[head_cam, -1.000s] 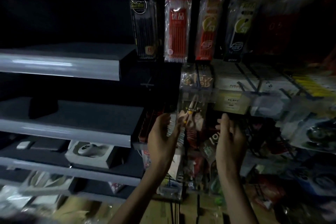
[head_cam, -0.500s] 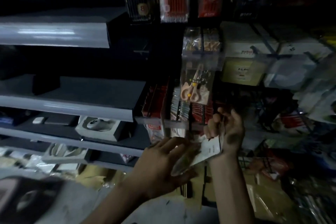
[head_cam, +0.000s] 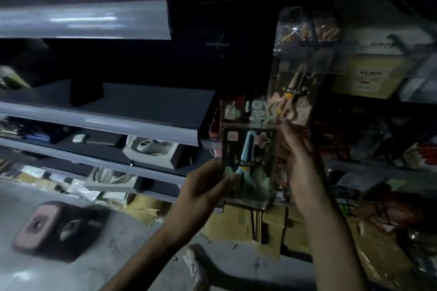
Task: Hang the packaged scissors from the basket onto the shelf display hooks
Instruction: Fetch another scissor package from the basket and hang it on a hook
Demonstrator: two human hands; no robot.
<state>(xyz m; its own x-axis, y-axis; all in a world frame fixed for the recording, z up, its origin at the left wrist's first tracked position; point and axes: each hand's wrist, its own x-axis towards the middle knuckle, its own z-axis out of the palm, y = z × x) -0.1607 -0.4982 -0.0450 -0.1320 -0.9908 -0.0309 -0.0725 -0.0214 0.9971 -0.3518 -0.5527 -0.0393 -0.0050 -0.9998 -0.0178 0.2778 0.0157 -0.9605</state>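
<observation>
1. Left hand: its fingers are closed on the lower left edge of the packaged blue scissors, thumb on the front face. The grip is a pinch at the edge, clear of the blades.
2. Right hand: its fingers run up along the right edge and back of the same pack. Whether they grip it or only steady it cannot be told, as the pack hides the contact.
3. Location: the pack is upright in the air, just off the right-hand end of the grey shelf, in front of its front edge. It sits just below and left of a packaged pink scissors already hanging in the display.
4. Step in hand, as judged: the pack is being presented to the display and is not yet hung.
5. Next move, as judged: raise the pack and thread the hole in its header over a hook. A small bare fitting on the dark backboard may be one; blur prevents confirmation.
6. Materials: the pack is a flat rectangle with a glossy clear film front over printed card, likely flexible. The scissors have smooth moulded handles. The shelf is matt grey with a rounded, reflective lip.
7. Below the display: plain cardboard boxes on the floor.
</observation>
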